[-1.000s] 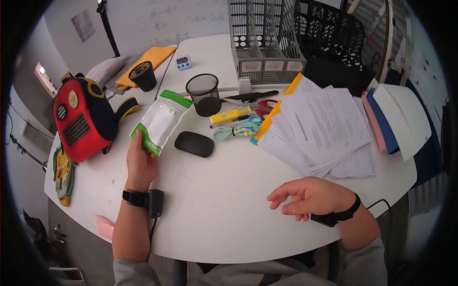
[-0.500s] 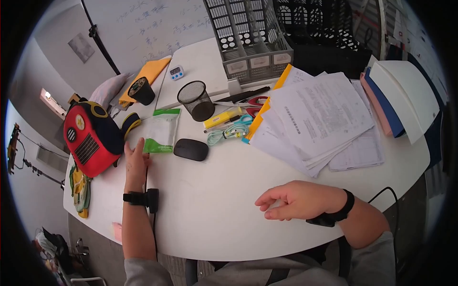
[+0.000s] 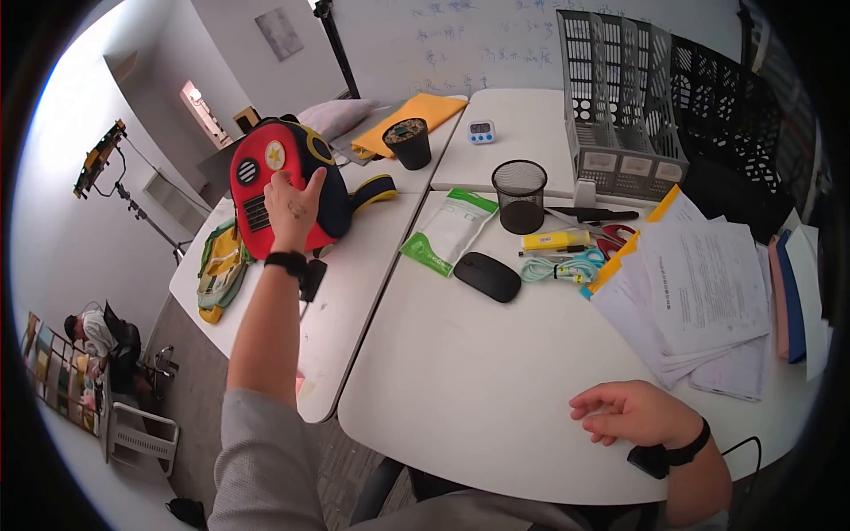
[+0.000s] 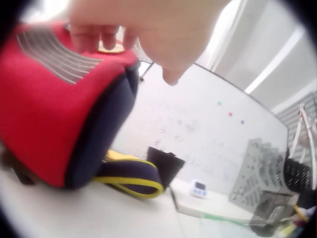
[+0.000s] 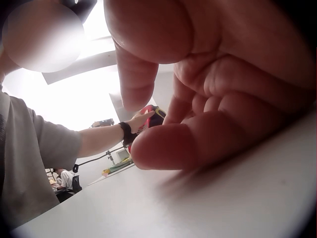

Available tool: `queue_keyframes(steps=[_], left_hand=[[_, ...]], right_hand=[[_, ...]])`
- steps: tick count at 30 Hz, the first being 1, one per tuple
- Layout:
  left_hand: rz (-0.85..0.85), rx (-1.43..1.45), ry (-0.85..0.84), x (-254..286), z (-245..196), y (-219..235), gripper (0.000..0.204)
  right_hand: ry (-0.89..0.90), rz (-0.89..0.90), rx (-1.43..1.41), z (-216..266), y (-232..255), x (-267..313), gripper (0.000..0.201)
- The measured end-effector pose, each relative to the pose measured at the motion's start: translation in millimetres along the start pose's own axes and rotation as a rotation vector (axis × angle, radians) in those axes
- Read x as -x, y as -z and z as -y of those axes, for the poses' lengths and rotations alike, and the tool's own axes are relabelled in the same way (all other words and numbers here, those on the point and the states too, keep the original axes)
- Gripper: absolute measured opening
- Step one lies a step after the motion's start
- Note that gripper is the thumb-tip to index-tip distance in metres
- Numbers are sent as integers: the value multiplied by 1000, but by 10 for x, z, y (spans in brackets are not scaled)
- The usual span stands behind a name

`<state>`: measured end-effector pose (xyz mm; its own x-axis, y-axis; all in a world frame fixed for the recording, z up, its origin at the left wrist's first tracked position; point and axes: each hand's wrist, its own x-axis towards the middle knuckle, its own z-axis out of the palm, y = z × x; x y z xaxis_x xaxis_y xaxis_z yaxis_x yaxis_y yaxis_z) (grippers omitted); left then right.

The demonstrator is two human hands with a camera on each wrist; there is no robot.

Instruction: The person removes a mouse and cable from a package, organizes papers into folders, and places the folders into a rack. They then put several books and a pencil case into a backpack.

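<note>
My left hand (image 3: 294, 211) reaches over the front of a small red and navy backpack (image 3: 254, 188), with the thumb spread out to the right. In the left wrist view its fingers overlap the upper part of the backpack (image 4: 44, 114), near the grey grille lines; whether they touch it I cannot tell. A green and white pouch (image 3: 453, 228) lies flat on the table, left of a black computer mouse (image 3: 487, 277). Low over the table's right front, my right hand (image 3: 639, 414) hangs with loosely curled fingers, holding nothing.
Behind the mouse stand a mesh pen cup (image 3: 521, 199) and a potted plant (image 3: 408, 146). A coiled cable (image 3: 558, 268), a yellow highlighter (image 3: 555, 240) and stacked papers (image 3: 704, 292) lie to the right. A patterned cloth item (image 3: 221, 270) sits left of the backpack.
My left hand has let go of the green and white pouch, leaving it by the mouse, and moved left to the backpack. The head view has turned left. My right hand stays loosely curled.
</note>
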<state>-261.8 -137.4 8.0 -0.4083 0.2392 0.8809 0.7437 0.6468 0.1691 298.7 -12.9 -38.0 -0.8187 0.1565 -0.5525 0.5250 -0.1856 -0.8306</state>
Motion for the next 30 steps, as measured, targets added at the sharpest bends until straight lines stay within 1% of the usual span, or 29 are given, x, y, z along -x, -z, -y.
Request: queue_keyframes(steps=[2,3,4,6,7,8,9,10,11,12,13,14,15,16,17,18,19,20,21,22,23,24,25,26,27,28,29,30], left_hand=[[462,-77,269,-193,-33,139,69],[571,-128,234,-187,37,96,62],[563,-124,239,-166,143,14,62],[638,-77,84,-121,356,-100,50],[613,-43,31,-98,395,-71,43],[602,24,34,-71,494,-53,42],[570,60,4,-12,555,37,40],[408,37,-333,102,1212,-217,37],[540,473,86,142,1328,-120,34],[570,599,243,182,1247,92,29],[393,497,-2,264,1382,160,25],[519,331,62,203,1364,454,26],[753,182,315,135,934,912,29],[588,157,-105,233,1133,1028,31],[543,244,-154,326,1131,1193,31],[671,183,-85,316,1059,1485,32],[777,73,-34,306,1156,1622,26],[779,66,-23,350,1226,1618,26],[679,194,-113,430,1321,1634,23],[567,290,-191,495,1240,1817,19],[593,240,-198,568,1196,2025,16],[625,172,-197,505,841,2174,13],[686,97,-201,479,809,2289,12],[716,-32,-221,482,941,2341,11],[623,-33,-284,550,998,2355,11],[565,-45,-269,601,1036,2411,11],[570,3,-191,653,1174,2419,13],[574,62,-122,714,1284,2420,14]], right_hand=[[1,-3,-3,18,-3,-7,39],[-16,-14,2,18,-5,-3,38],[-34,-23,6,22,-4,1,38],[-18,-30,11,24,-11,7,38],[-6,-40,4,11,-17,18,38],[-11,-56,-10,-4,-23,9,38],[29,-24,32,-21,-24,-18,38],[61,-13,61,-64,-23,-11,39],[95,14,109,-92,-22,-5,40],[119,29,155,-100,-19,-20,41],[121,19,142,-117,-21,-12,43],[128,18,141,-117,-22,-9,44],[124,5,112,-101,-20,-7,45],[129,11,95,-98,-9,-4,46],[114,-19,85,-114,5,17,46],[108,-2,82,-101,17,9,45],[105,26,84,-98,12,-13,45],[100,38,89,-76,4,0,45],[60,24,110,-49,3,26,44],[30,37,148,-4,-2,8,43],[10,20,147,18,-7,0,42],[-6,22,149,24,-16,1,41],[3,3,83,28,-36,14,40],[1,-25,20,25,-54,32,40],[24,-25,26,-17,-28,26,40],[40,-42,27,-25,-28,16,41],[34,11,74,16,-68,-17,41],[36,38,224,53,-88,-17,42]])
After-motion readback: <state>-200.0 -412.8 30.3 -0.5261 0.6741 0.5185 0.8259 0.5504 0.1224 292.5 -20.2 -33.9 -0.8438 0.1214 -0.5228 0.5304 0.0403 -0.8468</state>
